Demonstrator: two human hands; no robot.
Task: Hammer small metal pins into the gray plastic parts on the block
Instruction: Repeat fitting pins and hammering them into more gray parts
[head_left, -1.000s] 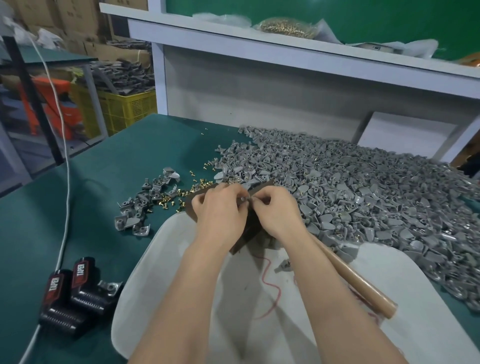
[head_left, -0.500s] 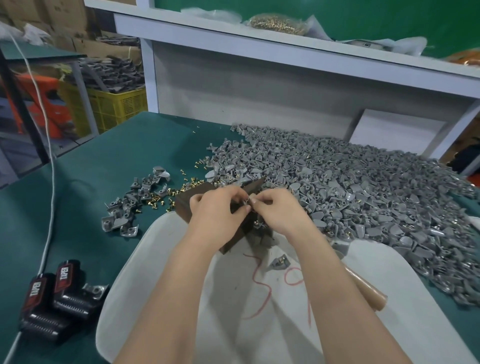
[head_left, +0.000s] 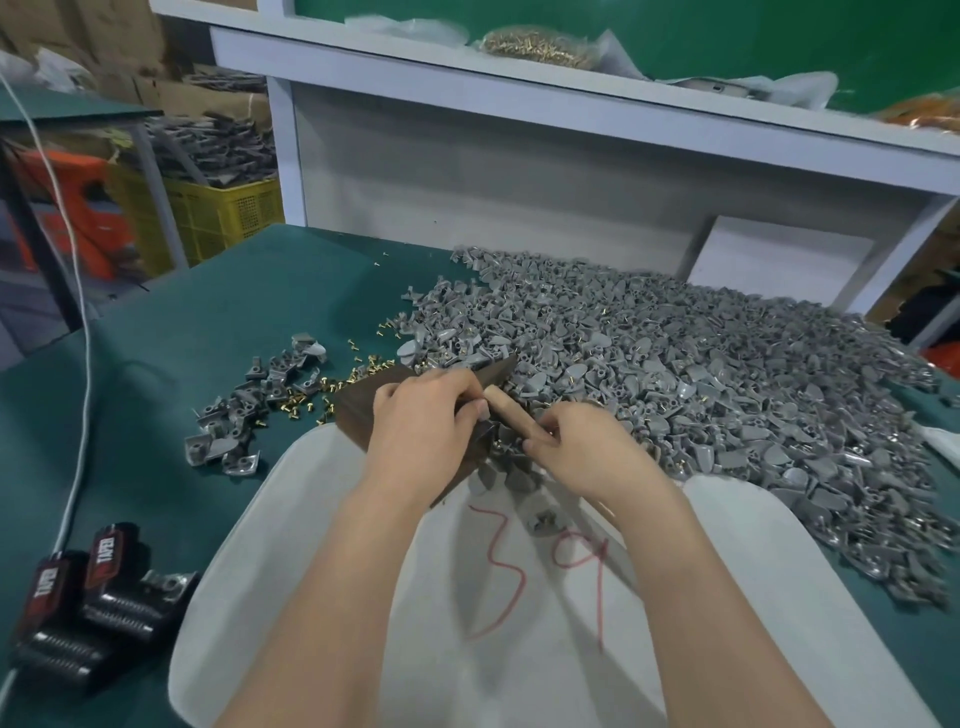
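1. White tray (head_left: 291, 597) at 6 o'clock; a couple of gray parts (head_left: 543, 519) lay in it past the red scrawl.
2. L hand (head_left: 421, 436) at 11: fingers curled over the dark block (head_left: 356, 413), thumb tip pressed at its edge.
3. R hand (head_left: 587, 457) at 1: index stretched to the L thumb, other fingers curled; what they pinched, can't tell.
4. Parts looked light, stiff and apt to skid. Best held by the flat wing, hole up, on the block.
5. Pins (head_left: 311, 400) at 10 of the block: tiny and prob. slick, so pinch the shank under the head.
6. Big pile (head_left: 675, 374) of parts spread 12 to 3.
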